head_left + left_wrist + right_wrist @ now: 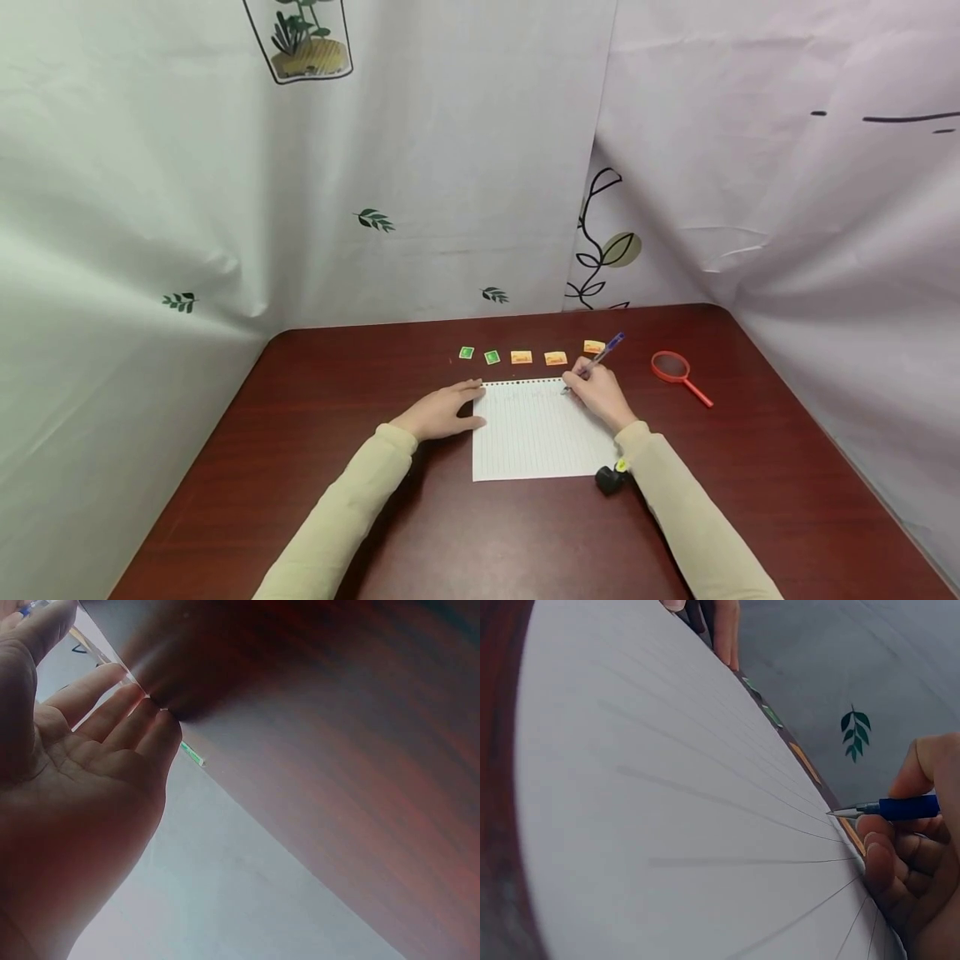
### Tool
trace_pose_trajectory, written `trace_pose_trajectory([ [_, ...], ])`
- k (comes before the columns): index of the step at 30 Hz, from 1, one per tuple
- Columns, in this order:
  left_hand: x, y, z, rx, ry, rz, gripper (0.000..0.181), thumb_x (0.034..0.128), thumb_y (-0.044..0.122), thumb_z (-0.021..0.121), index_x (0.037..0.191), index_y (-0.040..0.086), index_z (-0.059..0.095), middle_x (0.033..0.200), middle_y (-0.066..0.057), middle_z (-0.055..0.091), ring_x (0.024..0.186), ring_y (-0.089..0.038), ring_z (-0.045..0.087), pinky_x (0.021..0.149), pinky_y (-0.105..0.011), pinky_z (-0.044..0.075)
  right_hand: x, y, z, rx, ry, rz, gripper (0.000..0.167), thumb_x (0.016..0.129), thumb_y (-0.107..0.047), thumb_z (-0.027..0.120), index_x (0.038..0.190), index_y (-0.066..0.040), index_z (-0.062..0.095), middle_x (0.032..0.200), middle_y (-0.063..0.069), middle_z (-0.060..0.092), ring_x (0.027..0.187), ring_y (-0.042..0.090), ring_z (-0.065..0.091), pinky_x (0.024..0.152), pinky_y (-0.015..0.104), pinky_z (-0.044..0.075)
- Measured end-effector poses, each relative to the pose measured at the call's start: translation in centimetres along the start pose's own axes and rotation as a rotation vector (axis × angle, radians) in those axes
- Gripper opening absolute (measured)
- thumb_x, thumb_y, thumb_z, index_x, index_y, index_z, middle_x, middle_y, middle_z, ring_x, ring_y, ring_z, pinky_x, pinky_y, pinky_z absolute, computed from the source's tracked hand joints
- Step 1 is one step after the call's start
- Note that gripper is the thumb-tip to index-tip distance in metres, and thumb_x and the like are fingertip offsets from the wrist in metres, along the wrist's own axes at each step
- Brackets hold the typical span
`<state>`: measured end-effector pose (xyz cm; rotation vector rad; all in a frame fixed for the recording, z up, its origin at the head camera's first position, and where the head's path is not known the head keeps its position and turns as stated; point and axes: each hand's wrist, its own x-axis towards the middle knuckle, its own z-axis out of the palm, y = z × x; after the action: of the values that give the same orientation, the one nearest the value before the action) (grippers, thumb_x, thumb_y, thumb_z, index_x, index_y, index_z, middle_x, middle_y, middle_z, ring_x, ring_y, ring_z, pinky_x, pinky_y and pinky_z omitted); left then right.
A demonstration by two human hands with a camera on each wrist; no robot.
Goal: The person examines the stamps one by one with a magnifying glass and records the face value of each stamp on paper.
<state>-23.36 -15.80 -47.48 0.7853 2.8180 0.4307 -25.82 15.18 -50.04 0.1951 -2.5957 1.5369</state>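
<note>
A lined sheet of paper [536, 437] with punched holes along its far edge lies on the dark red table. My right hand [600, 395] pinches a blue pen [613, 342], its tip at the paper's upper right part. In the right wrist view the pen [907, 808] points left, its metal tip at the sheet [652, 817]. Faint marks run along the top lines. My left hand [442, 412] rests at the sheet's left edge, fingers extended and thumb apart. In the left wrist view the left hand [97, 765] shows its palm, holding nothing.
Beyond the paper lie green stamp-like cards [491, 357] and orange ones [521, 357] in a row. A red magnifying glass [678, 375] lies at the right. Beside my right sleeve sits a small black object [608, 480] with a yellow piece. White printed cloth [450, 167] hangs behind.
</note>
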Motion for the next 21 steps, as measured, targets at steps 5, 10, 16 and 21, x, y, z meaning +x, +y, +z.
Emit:
trace_pose_trajectory([
  [5, 0.07, -0.16, 0.15, 0.004, 0.005, 0.007, 0.067, 0.0962, 0.041, 0.067, 0.149, 0.005, 0.049, 0.159, -0.008, 0.039, 0.147, -0.024, 0.035, 0.114, -0.042, 0.037, 0.00, 0.08, -0.09, -0.007, 0.016, 0.015, 0.019, 0.094, -0.022, 0.062, 0.080, -0.010, 0.057, 0.062, 0.002, 0.058, 0.058, 0.016, 0.051, 0.057, 0.028, 0.039],
  [10, 0.03, -0.13, 0.12, 0.003, 0.007, 0.007, 0.067, 0.0961, 0.041, 0.068, 0.149, 0.005, 0.049, 0.159, -0.008, 0.039, 0.147, -0.024, 0.036, 0.113, -0.043, 0.037, 0.09, 0.02, -0.18, 0.001, -0.001, 0.023, 0.021, 0.093, -0.022, 0.062, 0.078, -0.010, 0.056, 0.060, 0.001, 0.056, 0.056, 0.016, 0.049, 0.055, 0.028, 0.037],
  [16, -0.09, 0.00, -0.01, 0.002, -0.001, 0.000, 0.067, 0.0964, 0.041, 0.067, 0.150, 0.006, 0.048, 0.159, -0.008, 0.039, 0.147, -0.024, 0.035, 0.114, -0.042, 0.037, 0.23, 0.22, -0.36, 0.012, -0.018, 0.022, 0.020, 0.093, -0.020, 0.061, 0.077, -0.009, 0.056, 0.059, 0.002, 0.056, 0.052, 0.016, 0.048, 0.051, 0.027, 0.038],
  [21, -0.14, 0.05, -0.12, -0.015, -0.004, 0.008, 0.066, 0.0966, 0.041, 0.067, 0.149, 0.006, 0.049, 0.160, -0.008, 0.038, 0.147, -0.025, 0.034, 0.114, -0.043, 0.037, 0.22, 0.20, -0.57, -0.005, 0.010, 0.032, 0.020, 0.092, -0.020, 0.062, 0.077, -0.009, 0.056, 0.062, 0.003, 0.056, 0.057, 0.017, 0.049, 0.056, 0.028, 0.037],
])
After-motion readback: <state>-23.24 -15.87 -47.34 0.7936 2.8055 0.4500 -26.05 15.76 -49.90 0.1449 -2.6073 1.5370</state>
